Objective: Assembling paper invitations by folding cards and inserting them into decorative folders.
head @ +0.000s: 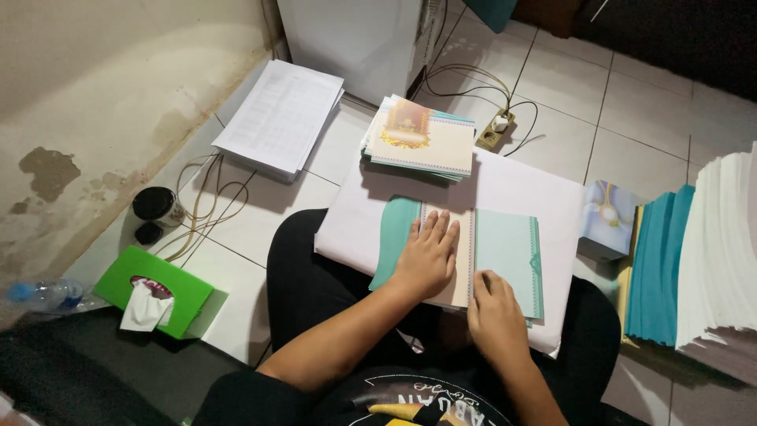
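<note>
A teal and cream folded card [505,252] lies open on a white board [520,189] across my lap. My left hand [426,256] presses flat on the card's middle panel, fingers together. Curled at the lower edge of the right teal flap, my right hand [494,308] touches the card with its fingertips. A stack of finished cards [422,136] with a gold ornament sits at the board's far edge.
A pile of printed sheets [280,118] lies on the tiled floor at left. A green tissue box [154,292], a dark cup [158,207], a water bottle [43,293] and cables are near the wall. Stacks of teal and white paper [694,260] stand at right; a power strip [495,130] behind.
</note>
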